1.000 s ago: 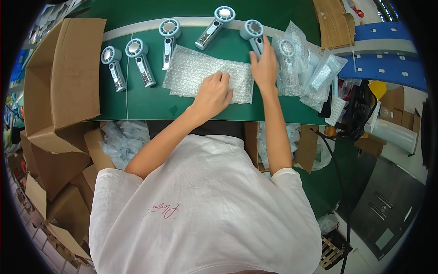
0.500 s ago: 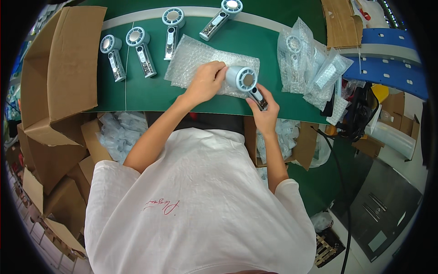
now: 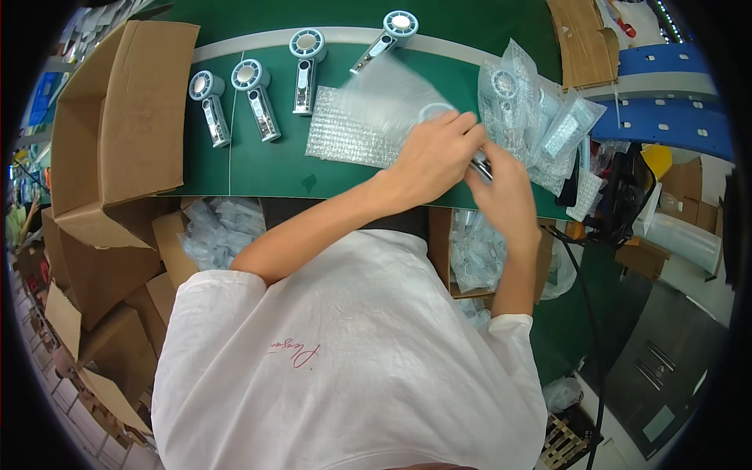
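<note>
In front of me, my right hand [image 3: 504, 188] grips a light blue handheld fan [image 3: 482, 167] by its shiny handle. The fan's round head shows faintly beyond my fingers. My left hand [image 3: 433, 157] is closed on a clear bubble-wrap bag [image 3: 384, 92], blurred by motion, which stretches away from the hand toward the far left. My fingers hide where bag and fan meet, and I cannot tell how far the head is inside. Beneath it, another bubble-wrap bag [image 3: 341, 133] lies flat on the green table [image 3: 266, 172].
Several similar fans [image 3: 304, 74] lie spread along the far left. Bagged fans [image 3: 509, 102] are piled at the right, near a blue metal rail [image 3: 666, 117]. A large cardboard box [image 3: 145, 110] stands at the left edge. Boxes of clear bags [image 3: 476, 251] sit below the table edge.
A bubble-wrap bag has been lifted off the table in my left hand and brought to the fan. Both hands have shifted right, with the fan still in my right hand.
</note>
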The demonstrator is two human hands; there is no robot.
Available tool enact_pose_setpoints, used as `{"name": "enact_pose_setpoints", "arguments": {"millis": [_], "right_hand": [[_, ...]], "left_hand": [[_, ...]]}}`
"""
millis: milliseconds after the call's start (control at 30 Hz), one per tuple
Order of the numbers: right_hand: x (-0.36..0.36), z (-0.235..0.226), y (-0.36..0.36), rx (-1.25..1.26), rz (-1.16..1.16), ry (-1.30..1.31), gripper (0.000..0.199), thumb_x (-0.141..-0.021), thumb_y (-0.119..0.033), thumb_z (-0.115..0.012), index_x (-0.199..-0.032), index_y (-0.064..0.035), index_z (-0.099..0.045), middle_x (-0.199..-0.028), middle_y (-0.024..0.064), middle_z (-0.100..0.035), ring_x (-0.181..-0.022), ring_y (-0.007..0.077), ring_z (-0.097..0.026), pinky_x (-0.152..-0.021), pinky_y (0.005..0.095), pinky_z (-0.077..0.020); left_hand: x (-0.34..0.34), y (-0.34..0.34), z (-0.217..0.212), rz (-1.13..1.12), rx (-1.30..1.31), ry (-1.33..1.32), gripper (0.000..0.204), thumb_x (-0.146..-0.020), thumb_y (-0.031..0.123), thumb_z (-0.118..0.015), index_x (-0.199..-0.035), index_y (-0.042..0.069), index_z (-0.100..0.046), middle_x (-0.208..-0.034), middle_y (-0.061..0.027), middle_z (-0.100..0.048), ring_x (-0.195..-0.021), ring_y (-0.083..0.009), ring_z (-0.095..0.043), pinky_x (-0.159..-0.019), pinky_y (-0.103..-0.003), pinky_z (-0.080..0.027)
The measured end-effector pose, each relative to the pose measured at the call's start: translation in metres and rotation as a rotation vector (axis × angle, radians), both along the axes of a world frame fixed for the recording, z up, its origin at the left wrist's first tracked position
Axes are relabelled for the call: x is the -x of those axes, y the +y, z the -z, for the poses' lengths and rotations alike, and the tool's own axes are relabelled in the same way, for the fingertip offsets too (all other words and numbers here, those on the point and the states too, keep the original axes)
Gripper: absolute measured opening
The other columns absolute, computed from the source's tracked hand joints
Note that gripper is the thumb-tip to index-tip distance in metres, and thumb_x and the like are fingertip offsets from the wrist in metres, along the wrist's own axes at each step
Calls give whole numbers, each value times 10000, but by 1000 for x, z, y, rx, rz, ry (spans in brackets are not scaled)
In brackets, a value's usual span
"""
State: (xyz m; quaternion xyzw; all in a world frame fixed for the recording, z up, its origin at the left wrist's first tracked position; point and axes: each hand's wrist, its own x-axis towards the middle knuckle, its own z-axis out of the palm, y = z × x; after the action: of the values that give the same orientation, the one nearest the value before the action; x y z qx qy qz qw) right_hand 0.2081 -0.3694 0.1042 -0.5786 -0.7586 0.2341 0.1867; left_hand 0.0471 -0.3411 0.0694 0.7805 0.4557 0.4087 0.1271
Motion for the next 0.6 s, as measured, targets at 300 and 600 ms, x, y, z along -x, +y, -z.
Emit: {"name": "enact_pose_setpoints", "arguments": {"millis": [300,600], "right_hand": [[-32,4,-8,482,361,729,649,-888,-80,-655,-1493,-93,-422,-847,86,-692,-605,133,-592,-511,242,-431],[-4,-3,-22,269,676,1202,478,-991,-164,-557,-1460,-145,-464,-1126,54,-629,-674,58,-530,-527,140,-424]], "left_hand": [[-7,25,-23,138,-200,23,76,-824,71,-634,-817,61,-559,-826,-61,-527,-762,-254,-522,-680,-353,-446],[-20,13,-16,204,-245,-32,97,-767,105,-624,-833,68,-564,-856,-72,-525,-769,-249,-492,-738,-341,-426]]}}
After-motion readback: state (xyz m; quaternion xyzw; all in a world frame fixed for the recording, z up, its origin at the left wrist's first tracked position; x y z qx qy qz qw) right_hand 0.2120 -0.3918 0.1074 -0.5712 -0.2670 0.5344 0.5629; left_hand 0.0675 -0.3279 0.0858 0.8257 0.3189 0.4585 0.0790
